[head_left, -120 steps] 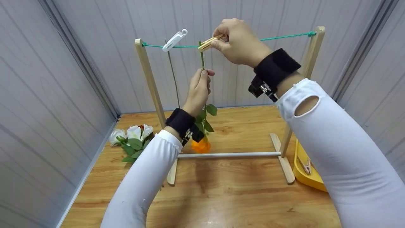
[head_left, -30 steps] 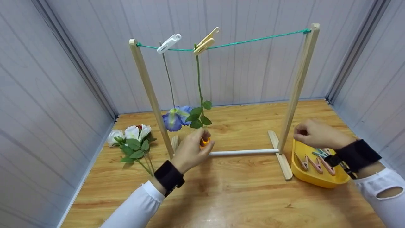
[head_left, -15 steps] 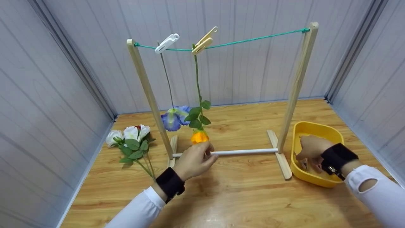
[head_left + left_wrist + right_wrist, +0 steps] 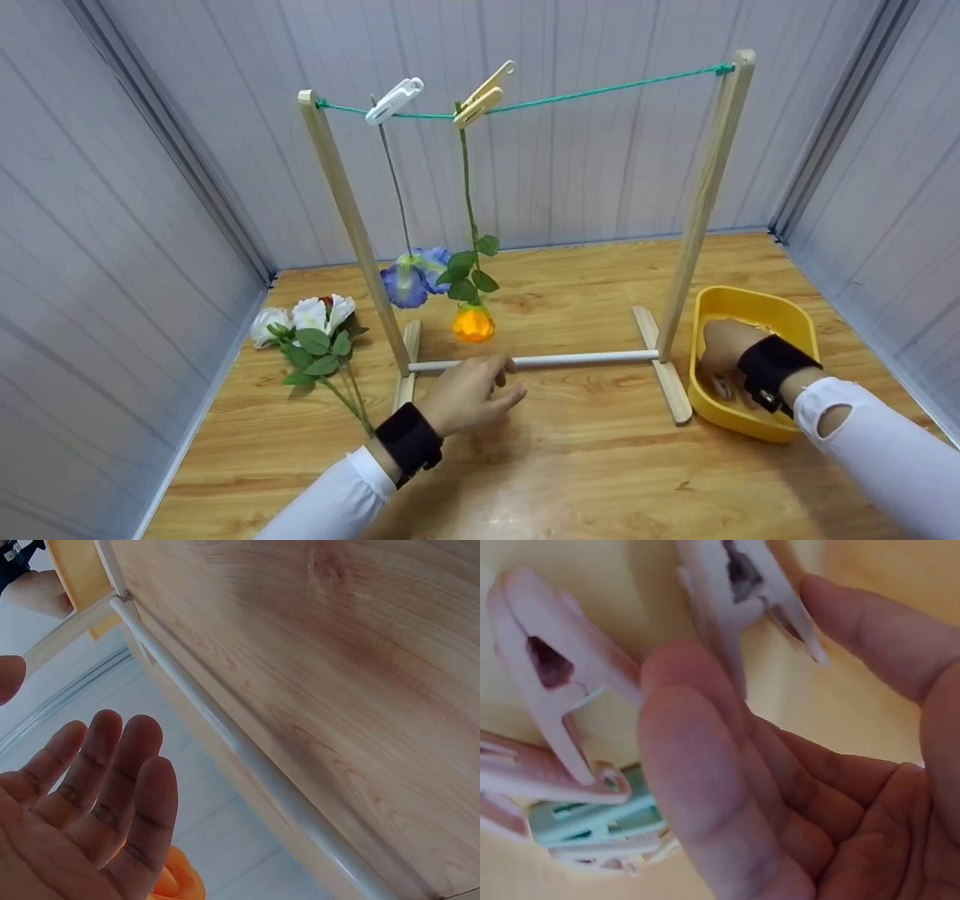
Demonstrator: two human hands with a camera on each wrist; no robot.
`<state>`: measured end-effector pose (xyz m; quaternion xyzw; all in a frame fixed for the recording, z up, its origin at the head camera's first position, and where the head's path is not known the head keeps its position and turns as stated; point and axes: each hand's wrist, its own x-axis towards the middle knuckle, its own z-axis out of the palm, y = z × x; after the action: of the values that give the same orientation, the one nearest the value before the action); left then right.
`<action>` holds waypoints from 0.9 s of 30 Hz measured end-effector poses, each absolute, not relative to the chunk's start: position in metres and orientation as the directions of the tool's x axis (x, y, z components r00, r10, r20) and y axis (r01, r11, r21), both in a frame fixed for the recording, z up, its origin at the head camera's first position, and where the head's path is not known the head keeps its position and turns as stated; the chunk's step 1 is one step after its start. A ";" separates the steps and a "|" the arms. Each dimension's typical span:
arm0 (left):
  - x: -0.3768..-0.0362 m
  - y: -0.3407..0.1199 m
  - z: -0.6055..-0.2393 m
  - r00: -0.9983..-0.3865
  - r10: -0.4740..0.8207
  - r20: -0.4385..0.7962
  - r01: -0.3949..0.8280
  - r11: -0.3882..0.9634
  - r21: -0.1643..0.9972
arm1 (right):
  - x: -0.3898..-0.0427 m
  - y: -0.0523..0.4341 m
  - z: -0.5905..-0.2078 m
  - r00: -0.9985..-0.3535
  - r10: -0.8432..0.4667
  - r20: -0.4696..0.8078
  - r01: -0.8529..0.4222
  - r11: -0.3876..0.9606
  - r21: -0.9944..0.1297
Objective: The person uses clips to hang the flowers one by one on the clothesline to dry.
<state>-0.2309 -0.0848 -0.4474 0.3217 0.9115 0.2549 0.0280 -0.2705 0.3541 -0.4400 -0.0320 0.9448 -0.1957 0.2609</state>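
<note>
1. At the right of the head view, inside the yellow tray (image 4: 739, 426), the right hand (image 4: 726, 345) is down among the clothespins, which seems to make choosing and gripping one the step in hand.
2. At the upper middle of the right wrist view, a pale pink clothespin (image 4: 721, 607) lies between thumb and fingers, which are bent and well apart. Whether they press on it yet (the fingers partly cover one leg) I cannot tell.
3. For a good grip, thumb and forefinger should meet the two free handle ends squarely, so that a squeeze spreads the nose without twisting.
4. At the left of that view, another pink clothespin (image 4: 574, 637) stands close by, with a green clothespin (image 4: 596, 817) below it; a straight lift would best avoid snagging either.
5. At the lower centre of the head view, the left hand (image 4: 469, 394) holds nothing, its fingers loosely extended near the white crossbar (image 4: 585, 360).
6. Just above it hangs the orange flower (image 4: 474, 324), clipped to the green cord (image 4: 600, 92); keeping those fingers low would avoid setting it swinging.
</note>
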 end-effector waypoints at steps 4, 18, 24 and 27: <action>-0.231 -0.084 -0.449 -0.794 0.601 0.093 0.563 0.669 0.486 | -0.271 0.356 -0.442 -0.860 -0.161 -0.485 0.059 0.912 -0.407; -0.231 -0.083 -0.446 -0.780 0.622 0.067 0.538 0.612 0.580 | -0.263 0.372 -0.393 -0.925 -0.213 -0.313 -0.019 0.852 -0.523; -0.231 -0.080 -0.439 -0.755 0.655 0.047 0.514 0.545 0.662 | -0.238 0.351 -0.366 -0.947 -0.249 -0.204 -0.087 0.809 -0.582; -0.230 -0.078 -0.436 -0.752 0.657 0.042 0.510 0.541 0.669 | -0.228 0.336 -0.361 -0.947 -0.296 -0.123 -0.162 0.772 -0.614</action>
<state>-0.2305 -0.0777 -0.4356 0.3349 0.8712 0.3423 0.1077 -0.2285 0.3358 -0.3607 -0.1223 0.9353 -0.3144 0.1067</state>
